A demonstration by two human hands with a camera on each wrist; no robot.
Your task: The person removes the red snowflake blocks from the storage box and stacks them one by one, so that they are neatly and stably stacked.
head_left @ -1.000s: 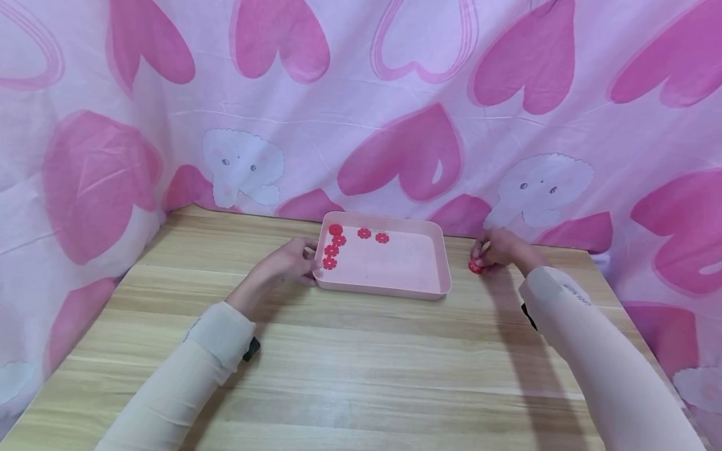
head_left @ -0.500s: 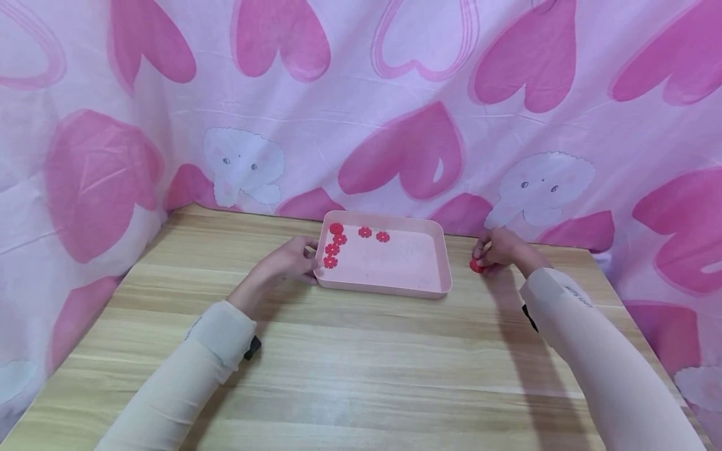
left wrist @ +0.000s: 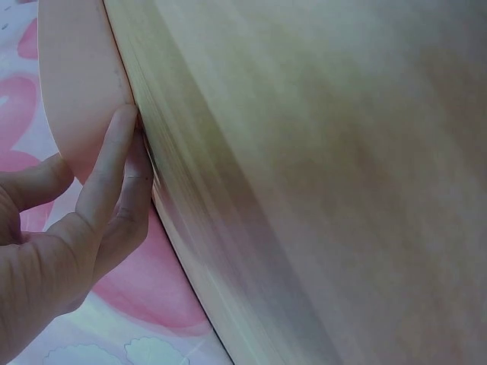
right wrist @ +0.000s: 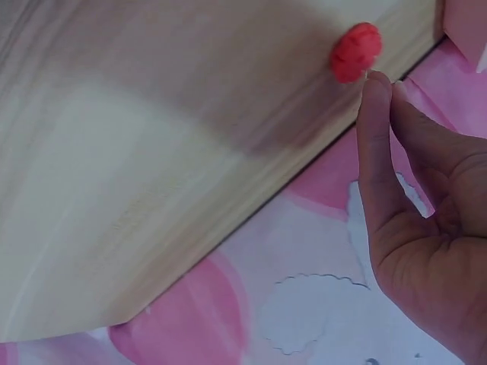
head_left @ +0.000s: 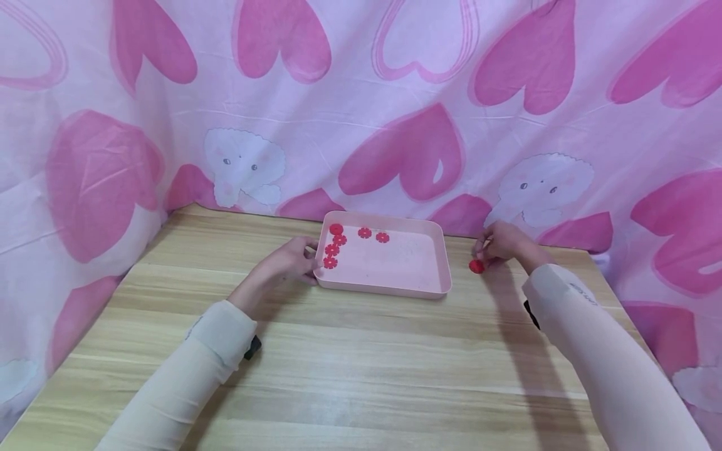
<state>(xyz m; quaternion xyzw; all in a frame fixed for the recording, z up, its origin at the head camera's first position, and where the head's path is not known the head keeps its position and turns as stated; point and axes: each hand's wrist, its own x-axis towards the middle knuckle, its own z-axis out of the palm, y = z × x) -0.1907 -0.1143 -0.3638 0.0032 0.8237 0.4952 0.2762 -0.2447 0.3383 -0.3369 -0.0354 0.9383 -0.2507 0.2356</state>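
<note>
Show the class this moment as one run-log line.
left hand: holds left end of tray | right hand: fingertips by red piece, contact unclear | tray: red flowers inside

Soft, even brightness in the head view; dimmer, blurrier wrist views.
A pale sheen lies on the light wood-grain tabletop (head_left: 361, 369), where both cream fabric sleeves (head_left: 598, 357) cast soft-edged shadows. The left wrist view smears the wood grain; in the right wrist view, the small red round piece (right wrist: 356, 52) is soft-edged.
</note>
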